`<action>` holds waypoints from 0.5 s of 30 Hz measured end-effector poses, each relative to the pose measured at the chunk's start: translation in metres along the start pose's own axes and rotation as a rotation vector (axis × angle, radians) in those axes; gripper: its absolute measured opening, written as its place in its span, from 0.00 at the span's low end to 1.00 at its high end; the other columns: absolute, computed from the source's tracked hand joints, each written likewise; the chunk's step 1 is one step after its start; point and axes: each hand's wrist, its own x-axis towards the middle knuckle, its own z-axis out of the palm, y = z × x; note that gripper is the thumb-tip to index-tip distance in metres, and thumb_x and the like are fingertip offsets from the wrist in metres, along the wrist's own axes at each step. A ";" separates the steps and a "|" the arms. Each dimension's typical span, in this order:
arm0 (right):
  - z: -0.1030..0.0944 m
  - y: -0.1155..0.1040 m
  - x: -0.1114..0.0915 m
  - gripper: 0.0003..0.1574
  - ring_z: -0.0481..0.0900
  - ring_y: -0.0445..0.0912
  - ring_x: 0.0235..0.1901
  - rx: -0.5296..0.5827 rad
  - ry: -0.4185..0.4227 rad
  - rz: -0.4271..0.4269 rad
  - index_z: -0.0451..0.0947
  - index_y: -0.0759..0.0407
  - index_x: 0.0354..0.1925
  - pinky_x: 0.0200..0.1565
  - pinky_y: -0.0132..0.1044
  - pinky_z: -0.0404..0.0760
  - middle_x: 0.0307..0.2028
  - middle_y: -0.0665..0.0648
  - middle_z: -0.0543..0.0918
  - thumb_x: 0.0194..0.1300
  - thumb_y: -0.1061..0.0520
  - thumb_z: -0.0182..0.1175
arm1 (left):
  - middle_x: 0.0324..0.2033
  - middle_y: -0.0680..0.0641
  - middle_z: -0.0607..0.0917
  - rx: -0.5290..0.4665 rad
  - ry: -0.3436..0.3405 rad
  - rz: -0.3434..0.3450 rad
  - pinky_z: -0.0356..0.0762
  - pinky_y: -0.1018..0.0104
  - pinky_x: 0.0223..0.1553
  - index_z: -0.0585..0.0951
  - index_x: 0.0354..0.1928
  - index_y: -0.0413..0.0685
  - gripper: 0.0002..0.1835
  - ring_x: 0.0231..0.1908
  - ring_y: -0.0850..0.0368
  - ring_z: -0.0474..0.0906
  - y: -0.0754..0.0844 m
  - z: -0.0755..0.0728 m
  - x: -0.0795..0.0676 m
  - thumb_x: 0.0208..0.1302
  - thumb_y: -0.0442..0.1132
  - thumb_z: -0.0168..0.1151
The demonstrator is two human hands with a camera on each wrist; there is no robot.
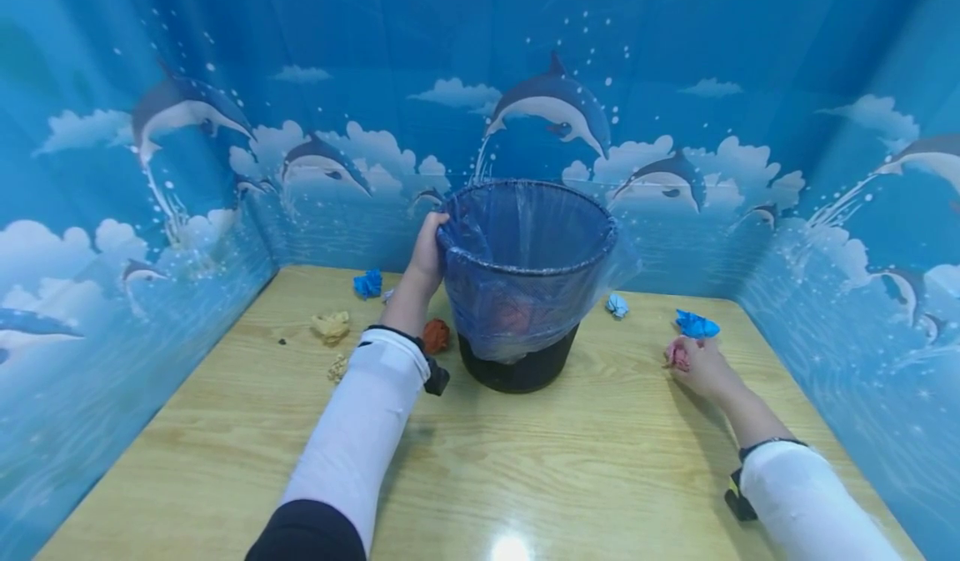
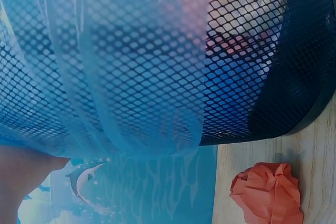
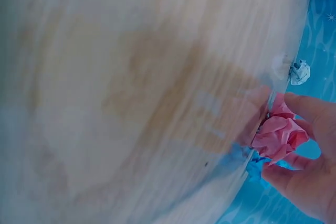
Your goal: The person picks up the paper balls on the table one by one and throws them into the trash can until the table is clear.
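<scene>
A black mesh wastebasket [image 1: 517,369], lined with a translucent blue plastic bag [image 1: 487,311], stands near the middle of the table. My left hand [image 1: 429,248] grips its rim on the left side; its fingertips are hidden. Through the mesh in the left wrist view, pale, pink and blue crumpled pieces show inside. At the right, my right hand [image 1: 705,367] pinches a pink crumpled paper ball [image 3: 280,136] between thumb and fingers, low over the table. Just behind that hand lies a bright blue crumpled paper [image 1: 696,324].
Left of the wastebasket lie an orange-red paper ball [image 1: 436,336], a yellowish one [image 1: 332,328], a blue one [image 1: 368,283] and a small beige piece [image 1: 337,368]. A light blue ball [image 1: 617,305] sits right of it. Dolphin-printed sheets [image 1: 555,111] enclose the wooden table [image 1: 480,478].
</scene>
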 end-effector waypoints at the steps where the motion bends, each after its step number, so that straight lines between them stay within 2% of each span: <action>1: 0.000 -0.001 0.001 0.23 0.71 0.76 0.42 0.002 0.003 -0.003 0.68 0.74 0.45 0.43 0.66 0.73 0.41 0.83 0.66 0.55 0.63 0.65 | 0.44 0.52 0.72 0.001 0.006 0.000 0.62 0.66 0.50 0.68 0.42 0.49 0.16 0.45 0.57 0.68 0.000 0.000 0.000 0.67 0.50 0.34; 7: 0.002 -0.004 0.004 0.14 0.70 0.71 0.45 0.008 -0.018 -0.009 0.68 0.70 0.36 0.46 0.63 0.72 0.43 0.79 0.68 0.59 0.63 0.62 | 0.45 0.52 0.72 0.019 0.023 0.010 0.63 0.66 0.50 0.68 0.43 0.50 0.15 0.45 0.57 0.68 0.000 0.000 0.000 0.67 0.49 0.34; 11: 0.003 -0.006 0.005 0.11 0.72 0.63 0.39 -0.028 -0.003 -0.035 0.68 0.67 0.32 0.46 0.59 0.70 0.36 0.69 0.72 0.60 0.62 0.60 | 0.45 0.52 0.72 0.027 0.018 0.016 0.62 0.65 0.51 0.68 0.43 0.49 0.15 0.46 0.57 0.68 -0.001 0.000 0.000 0.67 0.49 0.34; 15: 0.002 -0.008 0.006 0.10 0.69 0.57 0.35 -0.038 0.003 -0.024 0.66 0.64 0.31 0.41 0.54 0.69 0.31 0.62 0.69 0.62 0.61 0.59 | 0.48 0.52 0.72 0.030 0.024 0.012 0.61 0.64 0.53 0.68 0.45 0.49 0.17 0.48 0.57 0.67 -0.001 0.000 0.001 0.66 0.50 0.34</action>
